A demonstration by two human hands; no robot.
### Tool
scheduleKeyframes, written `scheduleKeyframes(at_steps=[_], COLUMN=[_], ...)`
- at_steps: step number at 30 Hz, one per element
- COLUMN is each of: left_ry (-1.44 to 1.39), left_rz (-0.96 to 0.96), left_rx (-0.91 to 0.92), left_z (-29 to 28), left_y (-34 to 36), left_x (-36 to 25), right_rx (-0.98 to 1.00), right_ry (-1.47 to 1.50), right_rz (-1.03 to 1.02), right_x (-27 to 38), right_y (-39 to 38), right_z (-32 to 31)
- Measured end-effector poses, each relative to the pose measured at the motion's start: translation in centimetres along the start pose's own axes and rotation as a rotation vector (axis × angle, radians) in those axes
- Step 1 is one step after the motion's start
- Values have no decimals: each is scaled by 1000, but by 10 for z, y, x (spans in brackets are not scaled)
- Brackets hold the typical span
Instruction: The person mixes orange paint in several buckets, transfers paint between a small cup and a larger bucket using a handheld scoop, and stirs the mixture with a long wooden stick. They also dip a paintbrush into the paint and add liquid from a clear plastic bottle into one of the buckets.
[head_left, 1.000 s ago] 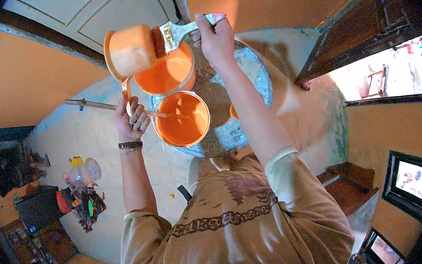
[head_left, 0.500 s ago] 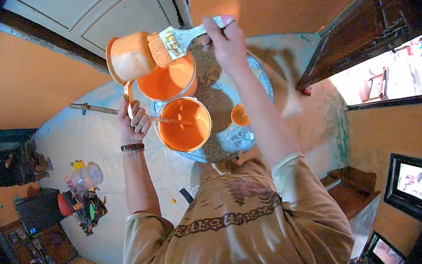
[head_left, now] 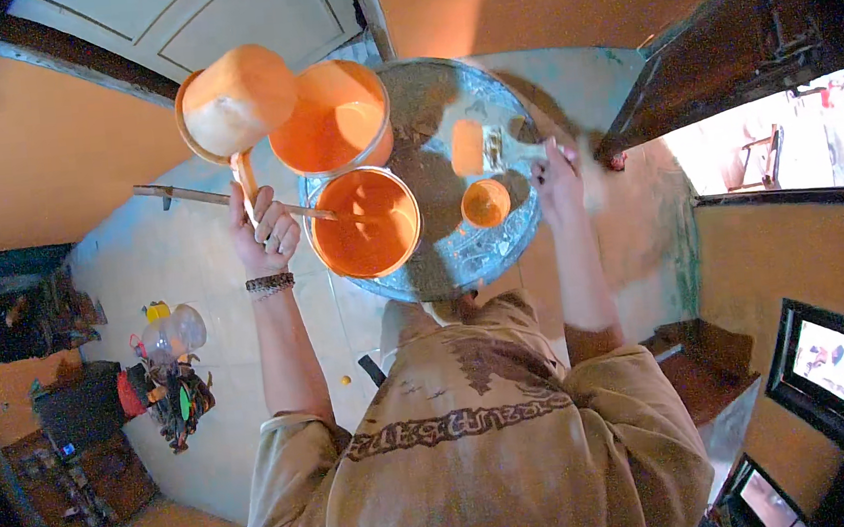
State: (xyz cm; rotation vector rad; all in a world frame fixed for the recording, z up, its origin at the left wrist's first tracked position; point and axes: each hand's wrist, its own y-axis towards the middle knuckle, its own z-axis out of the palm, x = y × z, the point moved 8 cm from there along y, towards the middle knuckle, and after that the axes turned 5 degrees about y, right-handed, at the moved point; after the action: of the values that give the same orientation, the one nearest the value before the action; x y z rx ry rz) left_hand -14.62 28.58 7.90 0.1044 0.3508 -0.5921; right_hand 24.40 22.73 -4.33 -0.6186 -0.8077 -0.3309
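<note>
My left hand (head_left: 264, 229) is closed round the handle of a paint-smeared dipper (head_left: 242, 99), raised and tilted at the upper left. Gripped by its handle in my right hand (head_left: 559, 179), a wide paintbrush (head_left: 477, 147) with orange bristles hovers over the right side of a round table (head_left: 449, 279). Beneath the brush is a small orange cup (head_left: 486, 204). Two buckets of orange paint stand on the table's left side: a far bucket (head_left: 335, 131), partly hidden by the dipper, and a near bucket (head_left: 366, 230). A wooden stick (head_left: 206, 204) leans out of the near one, behind my left hand.
A pale door (head_left: 210, 21) is at the top left, beside orange walls. On the tiled floor to the left lies a pile of things with a clear plastic container (head_left: 175, 333). A brown wooden seat (head_left: 704, 364) stands at the lower right, below a bright window opening (head_left: 783, 147).
My right hand has carried the brush away from the dipper, down and to the right. The dipper has shifted slightly left and up and turned a little.
</note>
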Motion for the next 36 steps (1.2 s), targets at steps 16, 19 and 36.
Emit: scheduleKeyframes(at_steps=[16,19,36], left_ry=[760,800,1146], left_rz=[210,239,364], left_rx=[-787,-871,-835], left_z=[-13,-20,-5], left_y=[-2,-10,-10], left_x=[-8,-5,0], right_rx=[-125,-163,-5], right_ry=[87,80,24], right_rz=[238,280,386], right_x=[-81,-84,-96], right_y=[-41,-45,-35], right_z=[-79,-80,-95])
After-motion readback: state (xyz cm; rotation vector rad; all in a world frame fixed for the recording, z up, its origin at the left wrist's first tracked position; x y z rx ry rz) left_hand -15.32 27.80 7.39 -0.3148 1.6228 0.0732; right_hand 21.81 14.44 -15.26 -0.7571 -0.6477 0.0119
